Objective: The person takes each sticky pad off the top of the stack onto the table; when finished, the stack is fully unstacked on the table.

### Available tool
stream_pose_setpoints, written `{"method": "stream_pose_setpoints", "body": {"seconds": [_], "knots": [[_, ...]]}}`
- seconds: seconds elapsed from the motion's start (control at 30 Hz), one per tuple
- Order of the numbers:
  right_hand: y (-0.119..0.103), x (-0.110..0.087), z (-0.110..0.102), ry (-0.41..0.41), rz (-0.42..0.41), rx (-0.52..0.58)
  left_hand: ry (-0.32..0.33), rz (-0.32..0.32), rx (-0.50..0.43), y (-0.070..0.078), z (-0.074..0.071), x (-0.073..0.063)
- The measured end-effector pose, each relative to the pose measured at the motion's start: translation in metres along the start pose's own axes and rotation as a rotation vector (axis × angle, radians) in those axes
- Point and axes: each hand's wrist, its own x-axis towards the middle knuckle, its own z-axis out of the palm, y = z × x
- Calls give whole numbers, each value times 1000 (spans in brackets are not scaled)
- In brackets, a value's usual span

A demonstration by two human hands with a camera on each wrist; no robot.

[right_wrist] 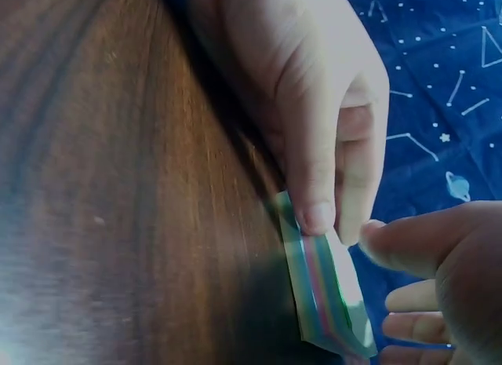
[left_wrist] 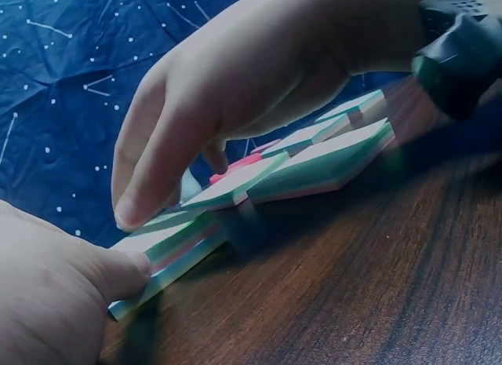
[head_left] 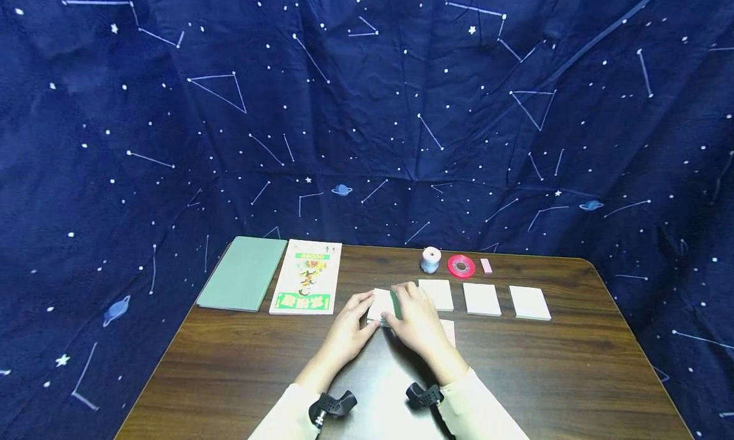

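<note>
A square sticky note pad (head_left: 380, 305), white on top with green, pink and blue layers along its edge, lies on the table between the two hands. My left hand (head_left: 346, 332) holds it by its left side, with the thumb (left_wrist: 125, 272) against the near edge and fingers at the far side. From the right, my right hand (head_left: 417, 319) reaches over it, and a fingertip (left_wrist: 129, 213) comes down at the white top. Its other fingers (right_wrist: 412, 326) extend beside the pad in the right wrist view. Another pad (head_left: 449, 331) is partly hidden behind the right hand.
Three more pads, the left one (head_left: 440, 293), the middle one (head_left: 482, 299) and the right one (head_left: 529, 302), form a row. Behind them are a thread spool (head_left: 431, 260), a red ring-shaped roll (head_left: 461, 266) and a pink eraser-like block (head_left: 486, 265). A green folder (head_left: 243, 274) and an illustrated book (head_left: 306, 277) lie left.
</note>
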Motion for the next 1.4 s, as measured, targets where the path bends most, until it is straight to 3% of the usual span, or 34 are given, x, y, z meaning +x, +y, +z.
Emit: {"method": "stream_pose_setpoints", "body": {"seconds": [0.23,0.53,0.77,0.93,1.03,1.27,1.4], "knots": [[-2,7,3,-52,29,-102,-15,-10,-10,2,-1,0],[-2,7,6,15,83,-184,-7,-9,-28,4,-2,1],[-5,10,8,19,116,-163,26,29,-17,-2,2,0],[-7,10,6,43,118,-113,84,129,-29,-15,9,0],[-8,9,6,57,118,-52,99,149,-14,-19,11,0],[-13,6,1,74,138,126,9,-48,-83,-1,1,-3],[-16,7,-4,109,130,149,-1,-80,-105,3,0,-2]]}}
